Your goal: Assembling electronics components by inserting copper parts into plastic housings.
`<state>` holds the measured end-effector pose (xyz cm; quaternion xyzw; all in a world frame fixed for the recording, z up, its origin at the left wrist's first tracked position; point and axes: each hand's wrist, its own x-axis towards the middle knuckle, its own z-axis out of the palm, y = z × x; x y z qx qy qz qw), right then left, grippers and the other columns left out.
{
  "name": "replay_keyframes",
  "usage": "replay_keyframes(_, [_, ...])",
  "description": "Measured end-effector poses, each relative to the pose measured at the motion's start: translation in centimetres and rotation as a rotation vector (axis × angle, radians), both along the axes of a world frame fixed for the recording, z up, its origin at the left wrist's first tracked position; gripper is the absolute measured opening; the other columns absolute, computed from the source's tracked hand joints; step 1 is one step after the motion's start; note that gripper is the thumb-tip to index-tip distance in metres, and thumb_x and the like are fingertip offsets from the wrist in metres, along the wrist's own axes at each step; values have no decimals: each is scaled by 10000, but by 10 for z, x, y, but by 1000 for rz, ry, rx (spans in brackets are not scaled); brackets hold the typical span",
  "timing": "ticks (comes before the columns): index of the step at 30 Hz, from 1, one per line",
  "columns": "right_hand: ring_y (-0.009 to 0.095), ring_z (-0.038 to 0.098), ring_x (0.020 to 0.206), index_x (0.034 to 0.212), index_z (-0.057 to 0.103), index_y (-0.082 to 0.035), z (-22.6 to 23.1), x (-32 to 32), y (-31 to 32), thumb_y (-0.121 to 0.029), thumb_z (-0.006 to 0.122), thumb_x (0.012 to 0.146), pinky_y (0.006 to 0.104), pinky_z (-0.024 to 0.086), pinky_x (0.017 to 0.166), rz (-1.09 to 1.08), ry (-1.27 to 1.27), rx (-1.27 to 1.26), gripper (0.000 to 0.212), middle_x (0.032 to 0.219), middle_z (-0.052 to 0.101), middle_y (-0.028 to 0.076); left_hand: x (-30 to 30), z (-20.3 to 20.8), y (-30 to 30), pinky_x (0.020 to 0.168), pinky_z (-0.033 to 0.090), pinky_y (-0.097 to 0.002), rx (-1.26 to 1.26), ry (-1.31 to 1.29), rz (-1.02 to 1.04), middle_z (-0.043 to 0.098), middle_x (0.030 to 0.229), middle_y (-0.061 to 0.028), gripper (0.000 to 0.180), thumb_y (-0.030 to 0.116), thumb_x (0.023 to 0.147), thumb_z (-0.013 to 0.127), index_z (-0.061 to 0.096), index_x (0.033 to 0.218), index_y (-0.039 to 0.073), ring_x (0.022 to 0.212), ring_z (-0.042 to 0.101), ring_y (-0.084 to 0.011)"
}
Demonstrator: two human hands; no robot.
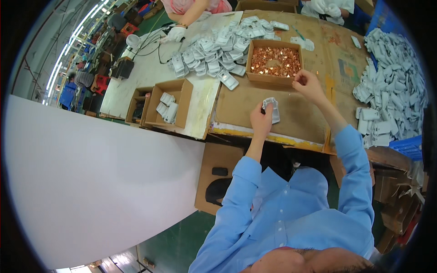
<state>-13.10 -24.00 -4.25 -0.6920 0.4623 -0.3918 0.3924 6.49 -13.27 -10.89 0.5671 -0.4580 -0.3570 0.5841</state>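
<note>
My left hand [261, 122] grips a small white plastic casing [275, 113], its thumb lying over the upper part, just above the cardboard-covered table near the front edge. At the near right corner of a cardboard box [269, 80], my right hand [309, 86] is closed in a pinch. Whatever its fingertips hold, if anything, is too small to make out. Many shiny copper-coloured metal pieces [277, 68] fill that box. Beyond it and to its left spreads a loose heap of similar white casings [216, 52].
A large pile of pale plastic parts [391, 86] rises at the right, by a blue crate [408, 146]. At the left stands a cardboard box [182, 102] holding several white parts. Across the table are a co-worker's gloved hand [175, 34] and another person's gloved hands [327, 7].
</note>
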Motion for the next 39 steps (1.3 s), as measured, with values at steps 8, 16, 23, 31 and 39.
replay_keyframes(8, [65,565,738,985,638,-20,-58,-57,66,-40,590,857,219,467,681,-17,-147,304,138,810,617,-4,-1,4,0,603,456,-296,-5,-52,14,644,711,-93,284,271,862,629,656,929,-4,637,575,-122])
replay_keyframes(16, [83,587,757,1000,644,5,-61,-49,84,-128,633,893,236,479,691,-178,-160,135,171,821,644,13,1,3,-2,634,459,-255,38,85,-22,654,812,-23,219,195,886,634,656,965,-8,708,564,-77])
replay_keyframes(23, [88,590,691,962,658,12,-63,-55,86,-129,659,864,234,479,638,-191,-262,175,172,761,646,22,-11,27,11,649,512,-295,172,515,-82,641,900,-59,241,256,929,569,574,1062,55,739,639,-163])
replay_keyframes(31, [82,595,730,1001,635,2,-7,-38,147,-89,607,894,234,488,670,-63,-472,292,143,822,637,21,-46,60,61,577,546,-309,332,497,-300,647,900,-121,199,178,938,504,509,1098,60,658,657,-200])
replay_keyframes(39, [93,637,761,969,588,25,5,-53,203,-56,588,899,227,536,658,-79,-530,480,107,831,650,58,-71,49,97,756,510,-276,285,422,-408,632,1021,-101,315,49,875,461,488,1189,41,870,610,-151])
